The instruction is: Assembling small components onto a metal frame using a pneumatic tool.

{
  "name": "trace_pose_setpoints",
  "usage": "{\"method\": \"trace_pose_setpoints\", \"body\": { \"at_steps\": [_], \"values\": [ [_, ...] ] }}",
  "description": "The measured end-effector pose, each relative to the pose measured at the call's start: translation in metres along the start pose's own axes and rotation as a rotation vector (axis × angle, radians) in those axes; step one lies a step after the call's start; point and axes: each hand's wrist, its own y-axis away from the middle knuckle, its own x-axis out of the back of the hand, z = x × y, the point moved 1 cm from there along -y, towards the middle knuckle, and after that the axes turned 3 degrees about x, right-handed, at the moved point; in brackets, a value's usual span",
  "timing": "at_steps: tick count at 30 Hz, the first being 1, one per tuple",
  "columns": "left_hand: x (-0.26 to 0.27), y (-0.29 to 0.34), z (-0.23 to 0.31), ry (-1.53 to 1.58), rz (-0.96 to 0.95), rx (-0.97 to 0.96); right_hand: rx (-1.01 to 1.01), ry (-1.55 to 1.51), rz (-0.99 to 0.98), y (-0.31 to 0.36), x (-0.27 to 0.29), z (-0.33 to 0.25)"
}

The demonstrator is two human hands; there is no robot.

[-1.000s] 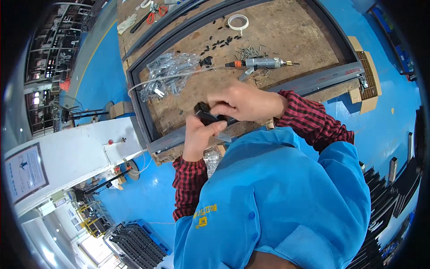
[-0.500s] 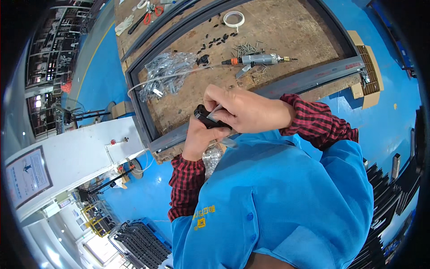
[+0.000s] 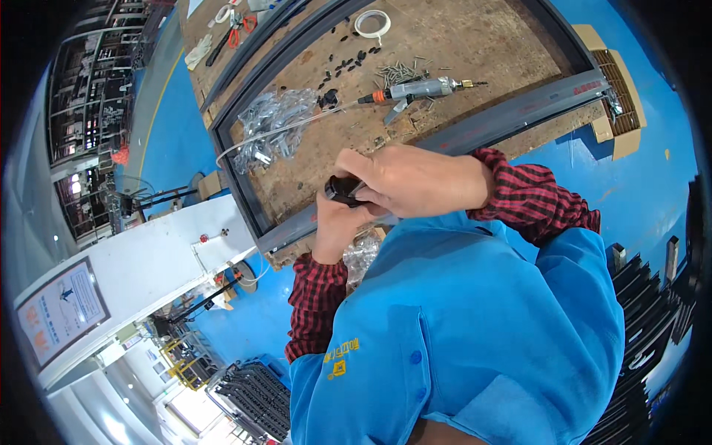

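Close to my chest, at the near side of the frame, both hands meet on a small glossy black part (image 3: 342,190) whose kind I cannot make out. My left hand (image 3: 338,225) grips it from below and the left. From the right my right hand (image 3: 411,176) closes over it, fingers bent, thumb and fingertips pressed at its right end. Much of the part is hidden by the fingers. Just beneath my hands a clear plastic bag (image 3: 362,254) shows beside my left sleeve.
A dark grey metal frame (image 3: 512,115) lies on the wooden table (image 3: 489,52). Inside it are a pneumatic screwdriver (image 3: 423,89) with its hose, loose screws (image 3: 397,73), small black pieces (image 3: 348,65), a white tape roll (image 3: 372,24) and crumpled clear bags (image 3: 274,122). Red-handled scissors (image 3: 236,35) lie far left.
The black part has turned in my fingers, showing a more rounded face. The clear film that stuck out below my hands is no longer visible there. My view has shifted slightly.
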Motion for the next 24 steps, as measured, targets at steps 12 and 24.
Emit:
{"method": "trace_pose_setpoints", "body": {
  "at_steps": [12,24],
  "values": [
    [0.002,-0.024,0.013,0.154,-0.608,0.306,0.154,-0.493,-0.009,-0.010,0.029,0.040],
    [0.001,-0.011,-0.007,0.261,-0.569,0.349,0.072,-0.608,-0.075,0.010,0.002,0.044]
  ]
}}
